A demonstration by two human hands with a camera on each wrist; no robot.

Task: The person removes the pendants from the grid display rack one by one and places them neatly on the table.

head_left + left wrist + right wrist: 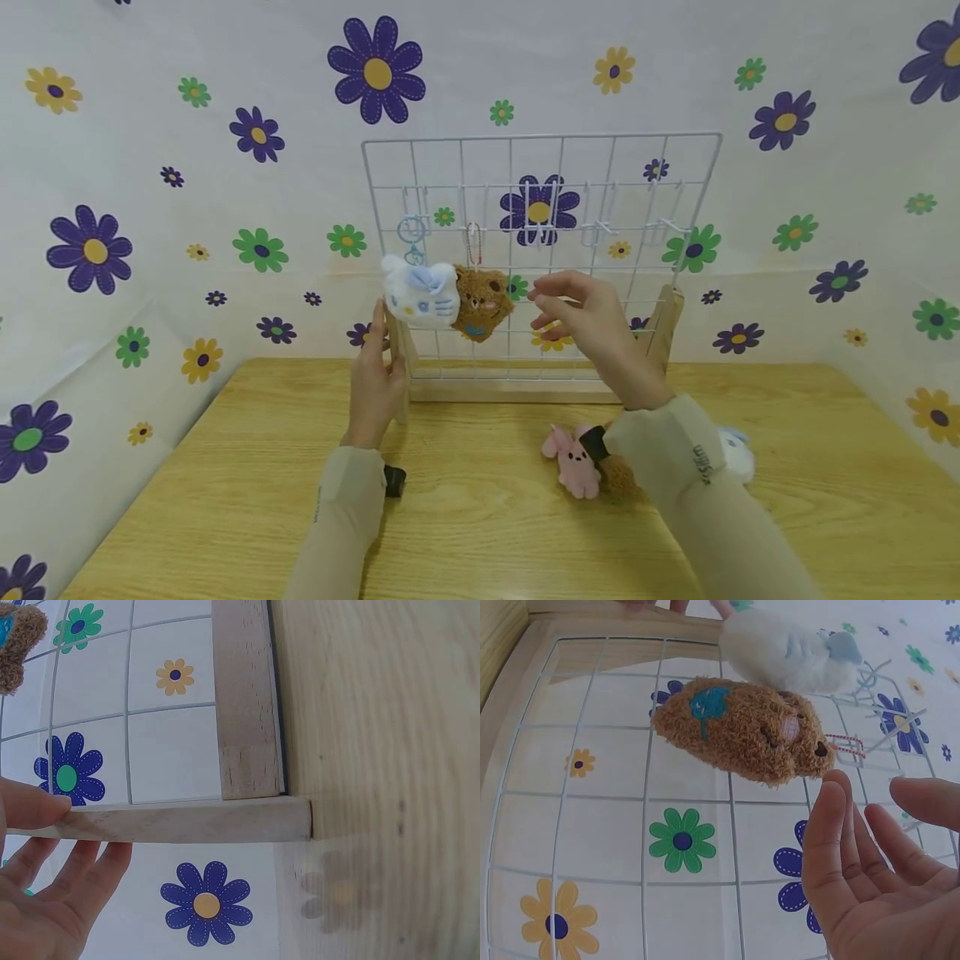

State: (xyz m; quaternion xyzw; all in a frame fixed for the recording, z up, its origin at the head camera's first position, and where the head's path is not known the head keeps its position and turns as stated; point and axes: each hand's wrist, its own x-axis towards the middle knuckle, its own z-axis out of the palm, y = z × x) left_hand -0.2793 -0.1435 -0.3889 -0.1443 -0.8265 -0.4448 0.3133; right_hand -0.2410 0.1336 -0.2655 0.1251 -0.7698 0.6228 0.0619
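A white plush keychain with a blue bow (422, 293) and a brown bear plush keychain (483, 302) hang side by side from hooks on the left of a white wire grid rack. My left hand (372, 383) pinches the left wooden post (187, 823) of the rack's stand, thumb on one side and fingers on the other. Just right of the bear, my right hand (596, 325) is raised in front of the grid with fingers loosely bent and nothing in them. In the right wrist view its fingertips (837, 782) are close to the bear's head.
On the table (465, 517) at the right lie a pink rabbit plush (579, 477), a brown plush (619, 478) and a white plush (738, 457), partly covered by my right sleeve. More white hooks (600, 227) stick out along the grid. A flower-patterned sheet hangs behind.
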